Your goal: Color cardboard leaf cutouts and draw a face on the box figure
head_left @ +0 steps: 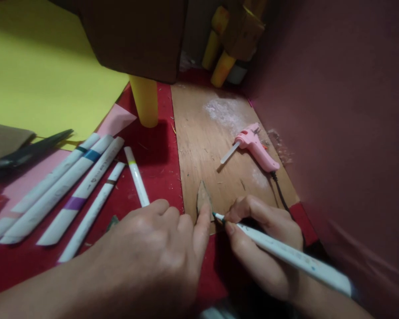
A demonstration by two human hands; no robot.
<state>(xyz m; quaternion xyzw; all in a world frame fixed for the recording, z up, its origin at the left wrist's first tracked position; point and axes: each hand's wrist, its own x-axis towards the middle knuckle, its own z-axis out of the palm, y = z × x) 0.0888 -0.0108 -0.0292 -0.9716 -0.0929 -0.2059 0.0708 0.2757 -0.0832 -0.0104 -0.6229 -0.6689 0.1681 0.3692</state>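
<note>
A small leaf-shaped cardboard piece (pixel 203 195) with a dark green outline lies on the wooden board. My left hand (pixel 162 239) presses it down with the index finger, the other fingers curled under and mostly hidden. Pinched in my right hand (pixel 266 235) is a white marker (pixel 292 252), its green tip at the piece's right edge. On the red surface beside my left hand lies a white marker cap (pixel 137 177) with a yellow band. A small dark green scrap (pixel 112 223) shows just left of that hand.
A pink glue gun (pixel 257 148) rests on the wooden board (pixel 199 133). Several markers (pixel 76 195) and dark scissors (pixel 29 153) lie left, near yellow paper (pixel 53 79). A dark cardboard shape on a yellow leg (pixel 146 102) overhangs the back; a cardboard figure (pixel 241 35) stands behind.
</note>
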